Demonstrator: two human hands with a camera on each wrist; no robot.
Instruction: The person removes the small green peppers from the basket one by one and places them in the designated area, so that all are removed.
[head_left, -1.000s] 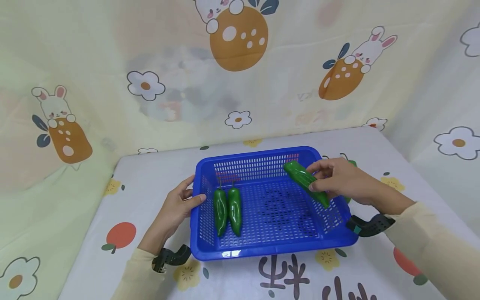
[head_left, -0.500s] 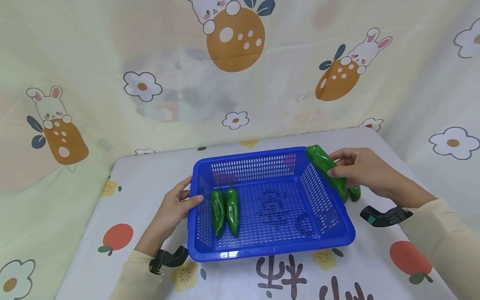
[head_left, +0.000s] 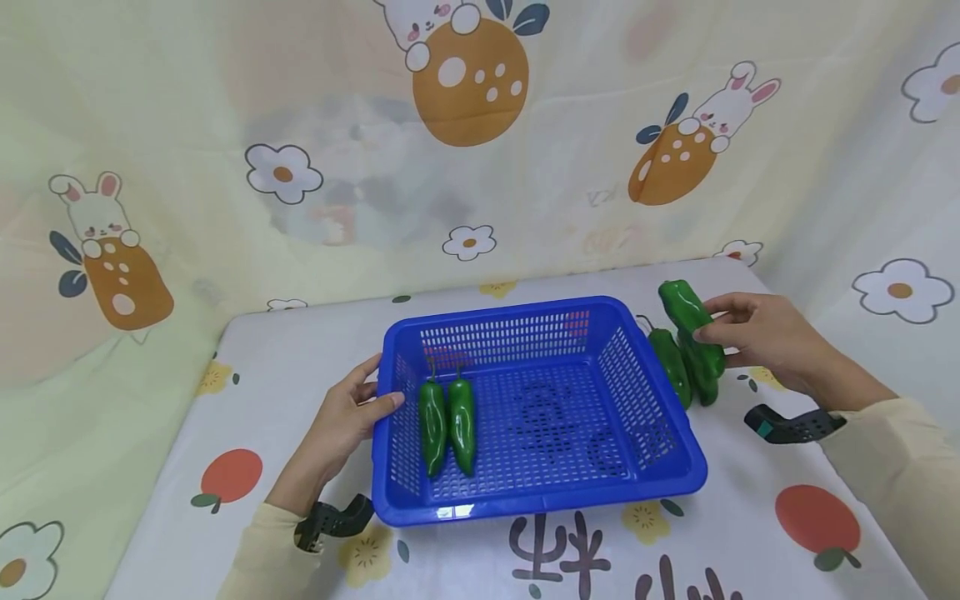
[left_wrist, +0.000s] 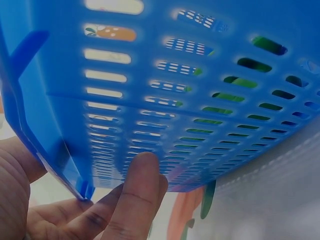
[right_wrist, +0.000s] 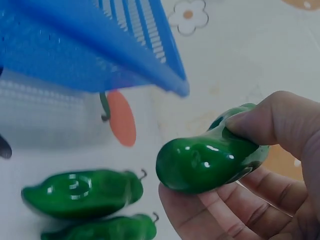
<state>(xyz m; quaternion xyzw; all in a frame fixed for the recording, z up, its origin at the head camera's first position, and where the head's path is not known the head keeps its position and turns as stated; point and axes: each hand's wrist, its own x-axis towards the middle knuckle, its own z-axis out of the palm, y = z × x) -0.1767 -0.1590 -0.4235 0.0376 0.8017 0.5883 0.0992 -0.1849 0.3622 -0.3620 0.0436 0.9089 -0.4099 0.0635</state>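
Observation:
My left hand (head_left: 337, 433) grips the left rim of a blue plastic basket (head_left: 540, 502), thumb over the rim and fingers against the outer wall. Two green peppers (head_left: 432, 427) lie side by side at the basket's left end. To the right of the basket, my right hand (head_left: 780, 337) holds a thick glossy green pepper (right_wrist: 195, 162) between thumb and fingers. Below it, two more green peppers (right_wrist: 82, 194) with thin stems lie next to each other on the table, partly hidden in the head view by the basket and the held pepper.
A white cloth (head_left: 292, 350) printed with fruit, flowers and dark lettering covers the table. Behind and at the sides hang patterned curtains (head_left: 360, 258). The basket's right wall (head_left: 645, 400) stands close to the peppers on the table.
My right hand has carried its pepper from over the basket's right end out past the rim, above the peppers on the table. My left hand keeps its hold.

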